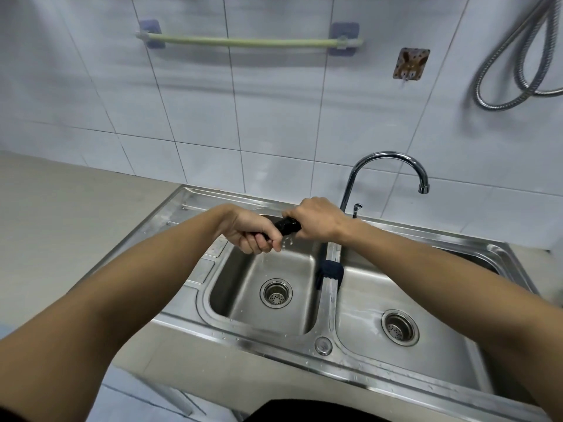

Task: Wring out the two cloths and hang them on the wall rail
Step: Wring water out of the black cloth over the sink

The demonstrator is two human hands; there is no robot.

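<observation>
The dark cloth (285,226) held at mid-frame is soft and limp, twisted into a tight rope between the two hands above the left basin (231,281) of the steel double sink; wet as it is, it will likely feel heavier than it looks and a little slick, so the sound hold is the one in use, a full fist near each end with a short span left free to twist. The left hand (249,231) has its fingers (261,241) curled under and round one end, and the right hand (313,219) is wrapped over the other end, knuckles up. Only a short black stretch shows between the fists, ridged by the twist, with drops falling from it toward the basin below. The second cloth (330,269), dark navy and also limp, lies draped over the divider between the two basins, right of centre, probably sodden and due the same treatment. The pale green wall rail (243,41) runs across the upper middle of the frame on the tiled wall, bare, well apart from both cloths; a wrung cloth should drape over it easily and stay by its own weight.
</observation>
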